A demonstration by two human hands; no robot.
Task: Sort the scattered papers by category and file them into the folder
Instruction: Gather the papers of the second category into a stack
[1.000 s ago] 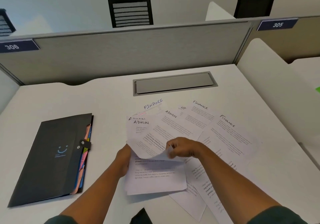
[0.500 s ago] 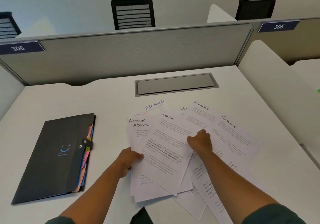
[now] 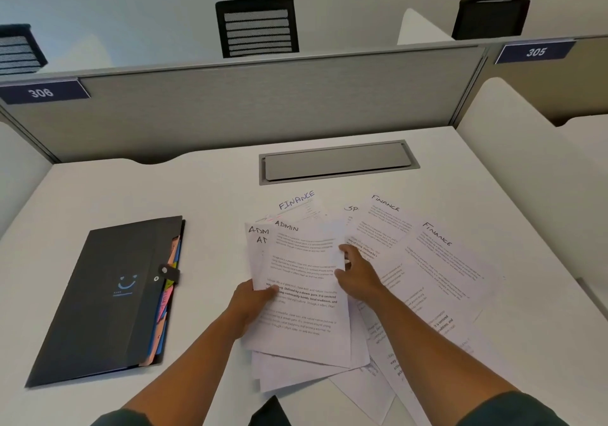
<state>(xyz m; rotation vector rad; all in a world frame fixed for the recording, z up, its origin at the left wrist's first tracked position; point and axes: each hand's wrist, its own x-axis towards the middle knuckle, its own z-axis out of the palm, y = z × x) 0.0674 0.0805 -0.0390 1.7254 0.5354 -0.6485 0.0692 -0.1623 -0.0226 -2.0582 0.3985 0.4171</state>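
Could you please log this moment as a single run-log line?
left hand: holding ADMIN sheets | right hand: squaring stack's right edge | FINANCE sheets: loose on desk | folder: closed, at left

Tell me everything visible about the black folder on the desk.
The black folder lies flat and closed on the white desk, left of the papers, apart from both hands. It looks like matte plastic, with a small blue smiley logo, a snap-button strap on its right edge, and coloured tabs in pink, orange, yellow and blue sticking out there.

Soft, even light — faint shadows, wide-angle bending at edges.
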